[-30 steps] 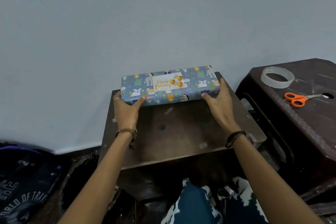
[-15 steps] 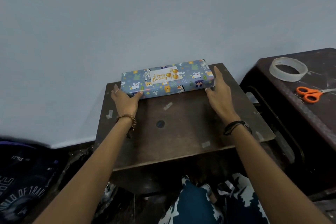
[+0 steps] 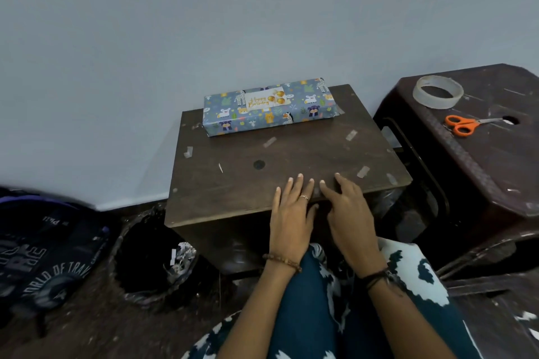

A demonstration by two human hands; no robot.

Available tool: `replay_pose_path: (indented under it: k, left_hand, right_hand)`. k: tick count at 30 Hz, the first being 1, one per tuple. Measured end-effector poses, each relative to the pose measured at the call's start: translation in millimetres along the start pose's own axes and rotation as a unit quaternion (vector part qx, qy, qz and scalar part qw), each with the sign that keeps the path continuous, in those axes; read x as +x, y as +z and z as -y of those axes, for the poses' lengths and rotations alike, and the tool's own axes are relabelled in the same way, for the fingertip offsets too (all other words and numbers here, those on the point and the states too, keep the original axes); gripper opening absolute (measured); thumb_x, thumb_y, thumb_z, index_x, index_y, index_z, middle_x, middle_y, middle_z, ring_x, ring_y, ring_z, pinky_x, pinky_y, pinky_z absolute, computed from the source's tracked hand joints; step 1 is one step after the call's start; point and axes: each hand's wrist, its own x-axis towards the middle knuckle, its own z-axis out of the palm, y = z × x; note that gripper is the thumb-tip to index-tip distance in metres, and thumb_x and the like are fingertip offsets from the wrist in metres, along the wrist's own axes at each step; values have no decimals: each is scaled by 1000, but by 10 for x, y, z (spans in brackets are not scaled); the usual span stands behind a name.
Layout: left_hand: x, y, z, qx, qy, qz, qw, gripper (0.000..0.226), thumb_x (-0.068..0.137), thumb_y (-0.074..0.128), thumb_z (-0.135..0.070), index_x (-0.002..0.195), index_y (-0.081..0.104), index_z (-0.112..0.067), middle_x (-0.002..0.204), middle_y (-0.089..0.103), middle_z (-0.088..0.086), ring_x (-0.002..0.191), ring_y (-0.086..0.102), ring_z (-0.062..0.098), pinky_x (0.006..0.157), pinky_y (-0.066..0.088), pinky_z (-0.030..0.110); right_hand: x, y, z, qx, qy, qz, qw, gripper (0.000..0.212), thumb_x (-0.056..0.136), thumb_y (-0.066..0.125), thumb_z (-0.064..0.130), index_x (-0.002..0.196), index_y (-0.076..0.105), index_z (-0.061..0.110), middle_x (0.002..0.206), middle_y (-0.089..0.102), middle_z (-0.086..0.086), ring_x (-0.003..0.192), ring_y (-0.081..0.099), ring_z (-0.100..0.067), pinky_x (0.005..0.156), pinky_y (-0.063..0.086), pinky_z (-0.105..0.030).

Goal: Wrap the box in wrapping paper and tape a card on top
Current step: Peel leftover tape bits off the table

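We are resting our left hand (image 3: pixel 291 213) and right hand (image 3: pixel 348 210) side by side on the near edge of the small wooden table (image 3: pixel 233 183), fingers straight and relaxed, holding nothing. The wrapped box (image 3: pixel 269 114) is lying flat at the table's far edge by the wall, well apart from our hands, its long axis running left to right, with the birthday card (image 3: pixel 265 100) sitting on top facing us.

The wrapped box (image 3: pixel 269 109) lies along the far edge of the small wooden table (image 3: pixel 291 160), against the wall, with the birthday card (image 3: pixel 266 100) on its top. Both hands lie flat at the table's near edge, left hand (image 3: pixel 291 213) beside right hand (image 3: pixel 348 213), well apart from the box. Small pale scraps (image 3: pixel 363 171), probably tape, dot the tabletop. On the stool (image 3: pixel 478 154) right of the table sit a tape roll (image 3: pixel 437 92) and orange scissors (image 3: pixel 463 124).
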Motion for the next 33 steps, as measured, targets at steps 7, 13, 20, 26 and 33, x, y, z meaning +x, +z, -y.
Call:
replay_pose_path:
  k: [7, 13, 20, 26, 33]
  left_hand:
    - [-2, -87, 66, -28, 19, 25, 999, 42, 98, 44, -23, 140, 38, -25, 153, 24, -2, 143, 14, 11, 108, -8, 16]
    - [29, -90, 110, -54, -2, 37, 998, 38, 96, 47, -18, 134, 47, -24, 149, 32, -3, 141, 20, 10, 109, -1, 17]
    - [26, -74, 150, -42, 5, 38, 998, 37, 97, 44, -17, 134, 47, -25, 149, 33, -4, 140, 21, 8, 111, 1, 18]
    - [22, -64, 152, -47, 9, 31, 998, 37, 97, 45, -16, 133, 49, -24, 148, 34, -4, 140, 23, 9, 112, 4, 21]
    - [14, -65, 141, -38, 6, 30, 999, 37, 97, 45, -16, 133, 49, -25, 148, 35, -4, 140, 23, 10, 112, 3, 21]
  right_hand:
    - [15, -99, -48, 121, 33, -32, 992, 41, 82, 42, -14, 103, 70, 8, 129, 53, -8, 124, 43, -22, 95, 30, -19]
    - [57, -37, -52, 66, 21, -80, 994, 32, 82, 54, -6, 102, 68, 14, 115, 53, -14, 106, 46, -31, 85, 39, -37]
    - [58, -37, -41, 20, -6, -80, 997, 27, 73, 58, -3, 93, 62, 15, 104, 51, -12, 94, 48, -29, 75, 39, -35]
    - [73, -57, -64, 16, -9, -67, 998, 24, 74, 59, 1, 94, 60, 14, 103, 49, -10, 94, 47, -27, 77, 37, -33]
    - [100, -117, -59, 49, 2, -29, 998, 21, 79, 58, 3, 93, 65, 17, 112, 46, -7, 108, 42, -26, 91, 33, -34]
